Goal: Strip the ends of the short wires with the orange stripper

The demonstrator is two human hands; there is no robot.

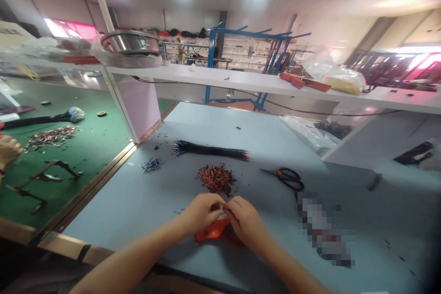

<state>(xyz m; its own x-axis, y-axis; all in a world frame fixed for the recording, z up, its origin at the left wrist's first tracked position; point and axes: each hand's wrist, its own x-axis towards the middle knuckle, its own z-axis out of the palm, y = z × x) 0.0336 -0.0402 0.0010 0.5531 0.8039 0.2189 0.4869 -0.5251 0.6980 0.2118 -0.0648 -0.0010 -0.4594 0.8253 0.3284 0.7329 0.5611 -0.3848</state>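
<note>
Right now, my left hand (205, 211) and right hand (246, 218) meet at the fingertips, thumbs and fingers bent inward. Something small may be pinched between them, but I cannot tell what, nor whether either grasp is firm. Directly below them is an orange hand tool (211, 232), partly covered by my fingers; I can't make out whether I'm gripping it or only bending over it. For work this fine, I'd want light fingertip pressure, both wrists steady, and the meeting point turned so my knuckles don't block my sight of it. Just beyond my hands lies a heap of copper-coloured pieces (216, 179), probably terminals, near enough to brush if my knuckles drift forward. Past that, a bundle of black wires (213, 150) lies crosswise. Beyond my right hand rest black-handled scissors (291, 177), blades toward the heap, so I'd reach for the handles; forward of my left are blue-and-white snippets (151, 165).
</note>
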